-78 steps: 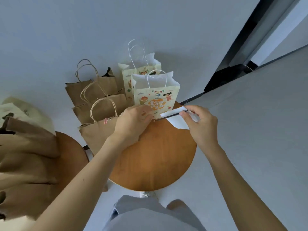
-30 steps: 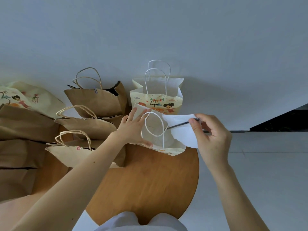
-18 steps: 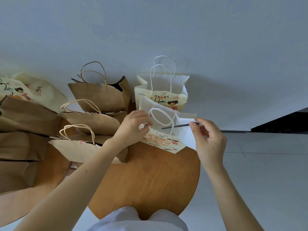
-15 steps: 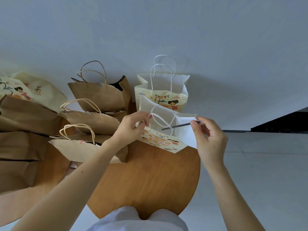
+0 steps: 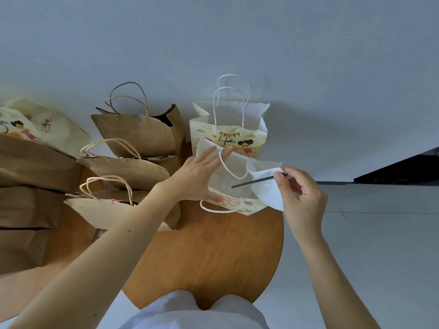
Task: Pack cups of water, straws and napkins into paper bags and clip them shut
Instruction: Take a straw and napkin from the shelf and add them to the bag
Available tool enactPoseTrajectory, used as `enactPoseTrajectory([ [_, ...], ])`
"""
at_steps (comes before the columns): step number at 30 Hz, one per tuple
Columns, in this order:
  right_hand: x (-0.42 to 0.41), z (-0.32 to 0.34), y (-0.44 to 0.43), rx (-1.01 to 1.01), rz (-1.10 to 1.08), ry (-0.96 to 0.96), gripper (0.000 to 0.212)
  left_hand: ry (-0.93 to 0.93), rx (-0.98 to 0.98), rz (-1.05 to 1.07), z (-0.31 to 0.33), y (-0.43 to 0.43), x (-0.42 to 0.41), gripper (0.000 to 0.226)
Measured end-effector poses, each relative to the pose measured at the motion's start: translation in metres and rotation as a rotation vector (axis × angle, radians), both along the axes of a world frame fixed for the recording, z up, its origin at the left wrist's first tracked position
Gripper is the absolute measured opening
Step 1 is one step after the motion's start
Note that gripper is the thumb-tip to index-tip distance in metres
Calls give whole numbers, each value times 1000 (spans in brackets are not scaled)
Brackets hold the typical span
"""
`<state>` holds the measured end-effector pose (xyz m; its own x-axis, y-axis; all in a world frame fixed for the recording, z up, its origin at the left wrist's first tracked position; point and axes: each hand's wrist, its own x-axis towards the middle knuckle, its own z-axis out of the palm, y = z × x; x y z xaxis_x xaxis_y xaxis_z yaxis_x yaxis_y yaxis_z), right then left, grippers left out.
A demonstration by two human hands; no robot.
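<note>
Open bag (image 5: 234,172) on table (image 5: 209,252), second bag (image 5: 229,122) behind it, three bags (image 5: 133,167) left.

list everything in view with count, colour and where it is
table: one, brown wood, centre
brown bags: three, brown, standing on the table's left; more at far left, count unclear
clips: three, blue, pale and pink, one on each brown bag's top edge
printed bags: three, cream; one upright at the table's back, one tilted before it, one far left
napkin: one, white, in right grip
straw: one, black, held against the napkin
lap: one, pale cloth, bottom centre
left grip: one, fingers straight, spreading the tilted bag's mouth
right grip: one, pinching napkin and straw
</note>
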<state>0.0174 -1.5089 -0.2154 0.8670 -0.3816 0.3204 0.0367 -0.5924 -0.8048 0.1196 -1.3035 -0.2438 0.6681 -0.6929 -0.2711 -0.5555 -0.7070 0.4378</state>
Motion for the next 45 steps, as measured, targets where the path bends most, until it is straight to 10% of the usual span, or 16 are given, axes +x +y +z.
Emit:
enactPoseTrajectory([
  [22, 62, -56, 55, -20, 486, 323, 15, -78, 48, -40, 24, 15, 30, 131],
  [28, 64, -55, 54, -105, 484, 553, 48, -45, 13, -24, 22, 15, 26, 124],
  [45, 13, 14, 30, 65, 316, 464, 22, -156, -201, 222, 58, 16, -19, 37],
])
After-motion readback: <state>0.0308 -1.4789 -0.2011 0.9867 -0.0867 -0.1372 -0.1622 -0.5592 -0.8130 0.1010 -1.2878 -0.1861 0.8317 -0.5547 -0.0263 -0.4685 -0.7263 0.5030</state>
